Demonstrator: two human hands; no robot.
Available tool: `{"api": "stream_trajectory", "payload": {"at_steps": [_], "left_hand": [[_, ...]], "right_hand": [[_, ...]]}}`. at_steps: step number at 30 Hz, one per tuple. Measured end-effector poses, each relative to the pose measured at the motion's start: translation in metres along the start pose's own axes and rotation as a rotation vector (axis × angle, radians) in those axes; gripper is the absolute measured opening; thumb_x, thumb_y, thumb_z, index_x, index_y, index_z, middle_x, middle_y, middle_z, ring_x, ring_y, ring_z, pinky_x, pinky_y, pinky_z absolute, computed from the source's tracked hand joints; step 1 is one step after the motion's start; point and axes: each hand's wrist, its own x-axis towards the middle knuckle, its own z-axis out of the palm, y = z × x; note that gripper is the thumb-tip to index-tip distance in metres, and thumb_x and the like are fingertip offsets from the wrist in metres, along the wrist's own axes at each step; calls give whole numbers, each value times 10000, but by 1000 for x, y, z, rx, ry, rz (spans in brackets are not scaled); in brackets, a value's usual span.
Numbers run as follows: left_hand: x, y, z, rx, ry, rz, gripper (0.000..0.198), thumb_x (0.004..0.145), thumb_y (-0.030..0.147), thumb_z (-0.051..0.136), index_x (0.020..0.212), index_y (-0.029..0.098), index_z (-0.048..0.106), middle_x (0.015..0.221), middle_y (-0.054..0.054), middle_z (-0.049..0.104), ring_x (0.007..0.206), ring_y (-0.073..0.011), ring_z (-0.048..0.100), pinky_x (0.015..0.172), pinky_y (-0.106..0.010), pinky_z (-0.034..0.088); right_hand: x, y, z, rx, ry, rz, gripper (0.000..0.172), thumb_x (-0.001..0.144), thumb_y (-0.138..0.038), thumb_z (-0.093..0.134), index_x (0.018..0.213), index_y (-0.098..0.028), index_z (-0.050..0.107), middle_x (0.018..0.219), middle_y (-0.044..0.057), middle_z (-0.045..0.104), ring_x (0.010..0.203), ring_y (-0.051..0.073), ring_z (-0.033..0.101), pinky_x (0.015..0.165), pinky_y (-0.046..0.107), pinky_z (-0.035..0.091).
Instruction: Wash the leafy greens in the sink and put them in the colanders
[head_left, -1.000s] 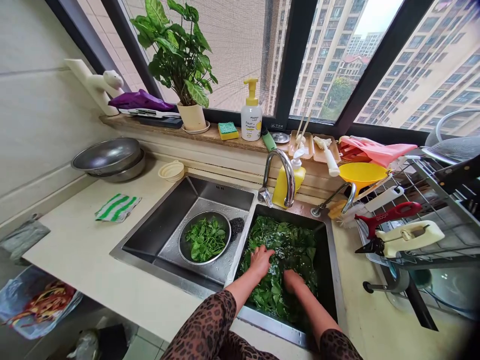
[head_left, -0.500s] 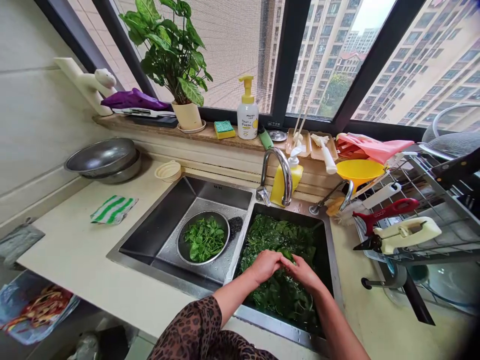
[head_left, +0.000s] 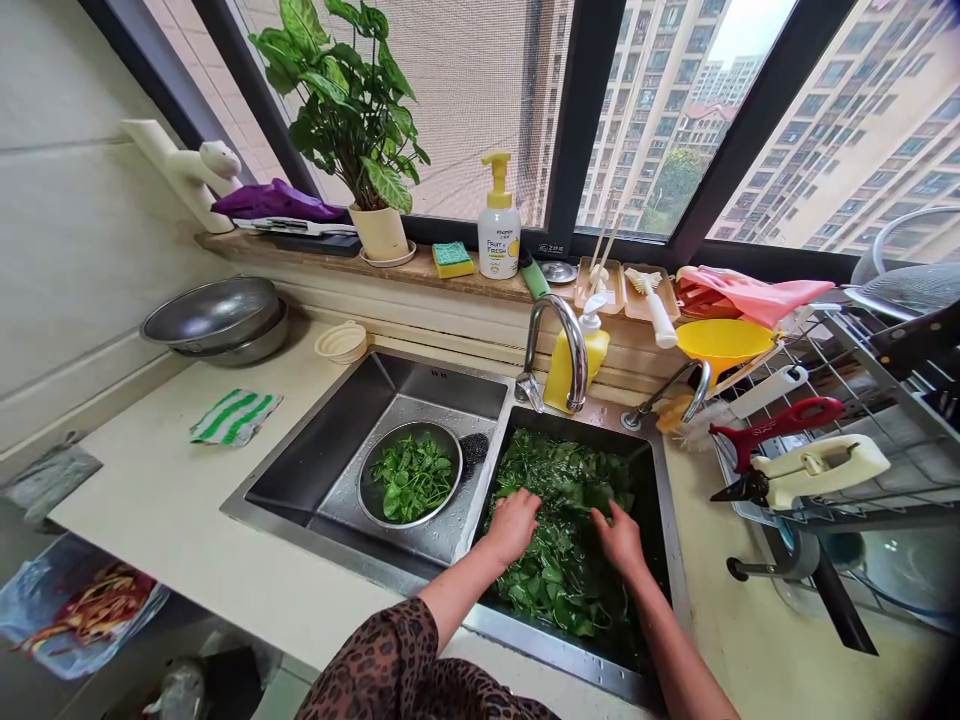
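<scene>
The right sink basin (head_left: 663,520) is full of water and dark green leaves (head_left: 566,480). Both hands are down among the wet leaves. My left hand (head_left: 513,524) lies on the leaves near the basin's left wall, fingers bent and dipping in. My right hand (head_left: 619,537) rests on them a little to the right, fingers curled into the greens. In the left basin (head_left: 330,440) sits a round metal bowl (head_left: 409,476) holding a smaller heap of bright green leaves.
A curved tap (head_left: 559,345) stands behind the basins beside a yellow soap bottle (head_left: 577,355). A dish rack (head_left: 847,420) with tools fills the right side. Metal bowls (head_left: 214,315) and a striped cloth (head_left: 234,415) lie on the left counter. A potted plant (head_left: 352,120) stands on the sill.
The hands were together above the leaves half a second ago, pinching a clump; now they have parted and dropped back down into the greens.
</scene>
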Motion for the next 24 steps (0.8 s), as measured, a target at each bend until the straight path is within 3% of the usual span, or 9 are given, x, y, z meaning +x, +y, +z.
{"api": "stream_trajectory", "payload": {"at_steps": [3, 5, 7, 9, 12, 15, 17, 20, 24], "left_hand": [[-5, 2, 20, 172, -253, 94, 348, 737, 238, 583, 1084, 232, 562, 1158, -118, 545, 1085, -310, 493, 922, -551, 298], [-6, 2, 27, 217, -445, 96, 373, 722, 252, 602, 1093, 237, 569, 1122, -131, 573, 1027, -319, 538, 902, -574, 302], [-7, 1, 26, 231, -535, 59, 367, 715, 258, 609, 1081, 239, 587, 1057, -132, 611, 968, -318, 573, 889, -581, 308], [-7, -1, 18, 228, -464, 35, 311, 720, 275, 606, 1029, 242, 622, 998, -121, 636, 960, -319, 573, 900, -597, 278], [-6, -2, 3, 155, -198, 11, 264, 733, 301, 598, 992, 268, 638, 1015, -88, 625, 1018, -311, 529, 906, -572, 278], [-2, 2, -5, -65, -46, -52, 249, 731, 296, 601, 967, 231, 643, 991, -72, 618, 1007, -278, 524, 865, -464, 362], [2, 7, -4, -359, -114, -135, 241, 717, 318, 612, 900, 166, 650, 849, -66, 631, 872, -233, 573, 782, -381, 422], [5, 20, 0, -976, -258, -307, 365, 668, 422, 646, 878, 125, 615, 736, -34, 613, 646, -144, 573, 616, -284, 454], [5, 35, 1, -1584, -42, -394, 519, 535, 457, 743, 919, 153, 570, 813, -14, 598, 605, -82, 559, 547, -203, 431]], "right_hand": [[-10, -5, 25, -293, -210, -50, 296, 753, -117, 441, 987, -169, 614, 974, 146, 659, 957, 256, 604, 788, 335, 426], [-16, -8, 39, -373, -335, -5, 282, 732, -58, 436, 892, -151, 648, 924, 170, 665, 920, 270, 621, 770, 363, 429], [-16, -10, 45, -364, -377, 40, 228, 695, -28, 464, 756, -132, 659, 848, 177, 673, 870, 271, 637, 733, 354, 437], [-9, -9, 42, -313, -400, 43, 188, 649, -13, 502, 675, -133, 644, 788, 148, 678, 833, 246, 643, 697, 308, 440], [4, -6, 24, -169, -402, 34, 141, 703, -101, 491, 728, -152, 620, 743, 75, 673, 696, 164, 627, 587, 235, 424], [5, -7, 2, 297, -392, 144, 143, 733, -291, 508, 710, -160, 560, 620, 14, 615, 450, 92, 482, 414, 200, 316], [-3, -13, -9, 678, -381, 217, 221, 667, -374, 591, 677, -165, 522, 579, -12, 570, 404, 62, 390, 378, 190, 240], [-21, -30, -19, 1008, -368, 191, 300, 629, -396, 670, 775, -177, 526, 657, -16, 584, 456, 53, 407, 405, 178, 242], [-43, -51, -19, 1044, -416, 132, 422, 656, -379, 694, 1001, -209, 521, 734, -10, 617, 521, 68, 466, 454, 179, 293]]}}
